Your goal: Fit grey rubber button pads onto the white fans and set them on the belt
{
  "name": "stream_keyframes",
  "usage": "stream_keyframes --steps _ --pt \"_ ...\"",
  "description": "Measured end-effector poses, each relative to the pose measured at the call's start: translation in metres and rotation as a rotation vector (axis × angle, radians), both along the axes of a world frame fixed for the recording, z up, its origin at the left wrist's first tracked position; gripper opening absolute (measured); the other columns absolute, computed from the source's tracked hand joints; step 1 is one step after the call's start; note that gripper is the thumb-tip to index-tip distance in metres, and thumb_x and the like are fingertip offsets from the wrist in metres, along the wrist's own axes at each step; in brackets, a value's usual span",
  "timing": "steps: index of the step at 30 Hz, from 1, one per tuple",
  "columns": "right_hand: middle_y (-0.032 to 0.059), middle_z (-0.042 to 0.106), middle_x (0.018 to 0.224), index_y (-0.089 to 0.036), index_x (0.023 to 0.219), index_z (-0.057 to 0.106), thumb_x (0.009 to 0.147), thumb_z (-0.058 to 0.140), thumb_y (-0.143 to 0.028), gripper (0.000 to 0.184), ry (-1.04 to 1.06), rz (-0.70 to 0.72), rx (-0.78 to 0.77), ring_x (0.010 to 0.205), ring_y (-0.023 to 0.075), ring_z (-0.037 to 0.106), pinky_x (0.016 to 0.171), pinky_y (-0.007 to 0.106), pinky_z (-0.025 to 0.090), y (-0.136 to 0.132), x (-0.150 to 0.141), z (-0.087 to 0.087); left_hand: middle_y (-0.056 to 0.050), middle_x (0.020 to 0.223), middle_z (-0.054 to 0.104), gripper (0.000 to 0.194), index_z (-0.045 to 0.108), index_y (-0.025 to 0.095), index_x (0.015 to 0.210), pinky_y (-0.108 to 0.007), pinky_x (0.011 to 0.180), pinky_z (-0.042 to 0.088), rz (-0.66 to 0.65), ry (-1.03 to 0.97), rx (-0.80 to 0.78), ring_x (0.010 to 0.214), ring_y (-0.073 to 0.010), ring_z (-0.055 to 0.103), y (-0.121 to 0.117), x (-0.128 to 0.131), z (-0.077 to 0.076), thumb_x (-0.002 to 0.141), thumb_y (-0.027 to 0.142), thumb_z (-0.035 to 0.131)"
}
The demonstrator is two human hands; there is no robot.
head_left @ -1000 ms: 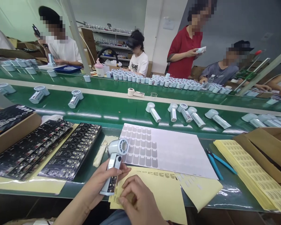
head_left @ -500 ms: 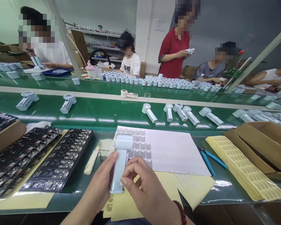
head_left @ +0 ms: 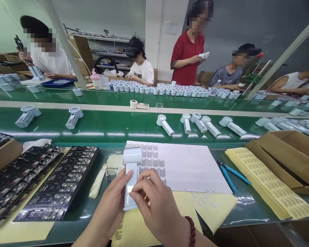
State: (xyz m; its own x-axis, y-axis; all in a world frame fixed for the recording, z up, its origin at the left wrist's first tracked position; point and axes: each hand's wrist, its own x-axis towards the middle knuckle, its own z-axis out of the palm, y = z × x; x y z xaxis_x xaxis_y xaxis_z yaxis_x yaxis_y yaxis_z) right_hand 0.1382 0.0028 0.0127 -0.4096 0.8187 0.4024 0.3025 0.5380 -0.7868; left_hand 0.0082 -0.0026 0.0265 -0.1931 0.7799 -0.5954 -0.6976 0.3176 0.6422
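Note:
My left hand (head_left: 112,206) grips the handle of a pale blue handheld fan (head_left: 131,171), holding it upright over the workbench with its round head away from me. My right hand (head_left: 154,202) is closed in a pinch against the front of the fan's handle; whatever is between its fingertips is too small to make out. Under both hands lies a yellow backing sheet (head_left: 195,206). Just beyond the fan is a white sheet of grey stickers (head_left: 180,164).
Black circuit board panels (head_left: 54,185) lie stacked at the left. Blue tweezers (head_left: 228,173), a stack of yellow label sheets (head_left: 267,185) and a cardboard box (head_left: 293,154) are at the right. More fans (head_left: 167,125) lie on the green conveyor (head_left: 113,125). Several people work across it.
The fan was turned from side-on to face-up in my left hand. My right hand rose off the yellow sheet and came to pinch against the fan's handle.

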Motion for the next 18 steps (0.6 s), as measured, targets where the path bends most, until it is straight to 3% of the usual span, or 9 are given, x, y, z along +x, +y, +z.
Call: stream_keyframes --steps 2,5,8,10,12,15,18 --pt "0.0034 0.056 0.094 -0.024 0.089 0.059 0.092 0.054 -0.014 0.011 0.213 -0.037 0.053 0.081 0.0163 0.062 0.062 0.025 0.052 -0.002 0.005 -0.002 -0.009 0.100 0.076 0.028 0.073 0.017 0.095 -0.033 0.083 0.058 -0.071 -0.041 0.025 0.102 -0.0290 0.070 0.000 -0.001 0.003 0.069 0.020 0.083" --pt "0.0039 0.061 0.096 -0.026 0.096 0.059 0.094 0.054 -0.016 0.012 0.360 -0.102 0.062 0.093 0.0182 0.063 0.064 0.023 0.055 -0.005 0.018 -0.003 -0.012 0.101 0.076 0.036 0.073 0.014 0.101 -0.034 0.084 0.057 -0.186 -0.036 0.101 0.100 -0.0294 0.071 0.009 -0.005 0.007 0.067 0.017 0.083" --pt "0.0068 0.069 0.108 -0.026 0.114 0.060 0.093 0.059 -0.027 0.022 0.132 -0.061 -0.018 0.085 0.0194 0.070 0.063 0.027 0.059 -0.007 0.036 -0.013 -0.015 0.104 0.076 0.041 0.071 0.012 0.103 -0.031 0.084 0.057 -0.188 0.118 0.154 0.097 -0.0264 0.072 0.034 -0.008 0.011 0.064 0.001 0.077" --pt "0.0096 0.071 0.122 -0.026 0.135 0.053 0.083 0.071 -0.037 0.056 -0.121 0.043 -0.003 0.099 0.0282 0.072 0.073 0.035 0.064 -0.008 0.049 -0.030 -0.014 0.095 0.076 0.037 0.070 0.011 0.097 -0.029 0.075 0.057 -0.147 0.228 0.165 0.085 -0.0227 0.073 0.062 -0.011 0.012 0.064 -0.005 0.073" --pt "0.0098 0.064 0.137 -0.026 0.150 0.037 0.075 0.077 -0.029 0.085 -0.353 0.144 0.084 0.121 0.0360 0.063 0.087 0.042 0.063 -0.010 0.061 -0.053 -0.008 0.084 0.073 0.030 0.068 0.011 0.092 -0.026 0.065 0.055 -0.107 0.293 0.176 0.072 -0.0172 0.069 0.095 -0.014 0.010 0.068 -0.005 0.071" --pt "0.0080 0.054 0.146 -0.027 0.160 0.011 0.076 0.066 -0.001 0.103 -0.533 0.157 0.207 0.133 0.0339 0.052 0.101 0.042 0.056 -0.015 0.076 -0.083 -0.003 0.086 0.068 0.014 0.065 0.013 0.097 -0.026 0.060 0.054 -0.032 0.361 0.173 0.069 -0.0128 0.064 0.150 -0.020 0.003 0.083 0.010 0.068" --pt "0.0090 0.049 0.149 -0.027 0.160 -0.003 0.081 0.070 -0.008 0.108 -0.515 0.174 0.218 0.133 0.0336 0.051 0.104 0.043 0.054 -0.018 0.084 -0.096 -0.006 0.107 0.066 0.025 0.063 0.015 0.112 -0.034 0.070 0.057 0.040 0.424 0.171 0.085 -0.0169 0.065 0.195 -0.023 -0.003 0.091 0.029 0.063"
